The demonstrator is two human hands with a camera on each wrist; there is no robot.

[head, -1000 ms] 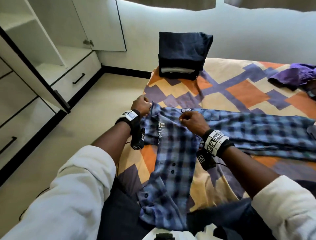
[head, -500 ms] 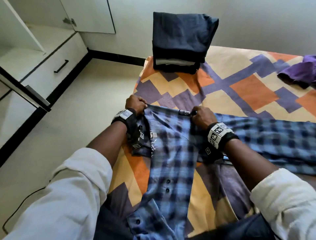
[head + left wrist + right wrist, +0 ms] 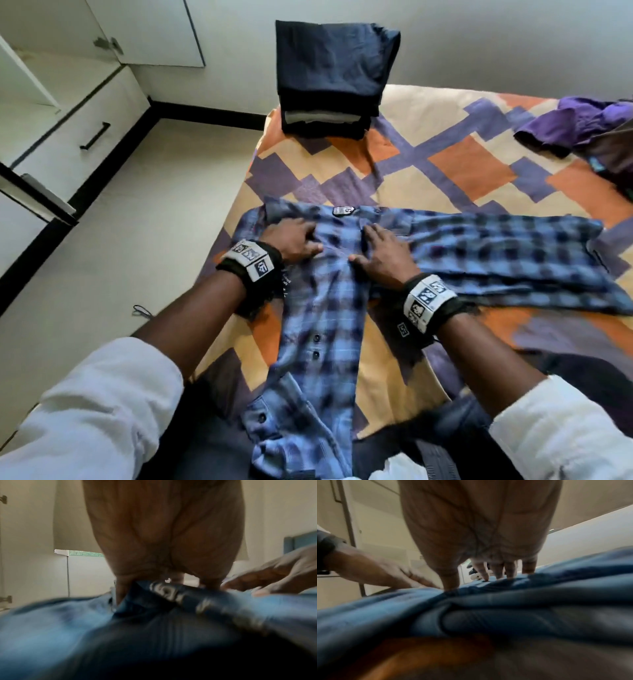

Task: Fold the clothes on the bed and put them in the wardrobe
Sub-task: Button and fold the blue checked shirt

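Left hand: my left hand lies flat on the blue-and-navy plaid button-up cotton shirt, just below the collar on its left side; fingers released and straight, pressing the cloth, grasping nothing.
Left wrist view: my palm is over the cloth, fingertips down on blue fabric; picture blurred.
Right hand: my right hand lies flat on the same shirt, just right of the left hand, apart from it; fingers released and spread, thumb pointing left.
Right wrist view: four fingertips and thumb touch the blue cloth.
Shirt position: spread on the bed with orange, purple and cream patchwork cover, collar away from me, label showing at the neck; one buttoned panel runs toward me, one sleeve stretches to the right.
Folded stack: pile of dark navy folded clothes at the far corner of the bed, against the wall, well apart from the shirt.
Unfolded item: crumpled purple garment at the bed's far right.
Wardrobe: white wardrobe with black trim and black drawer handle to the left, door open.
Sleeves: white, pushed up my forearms.
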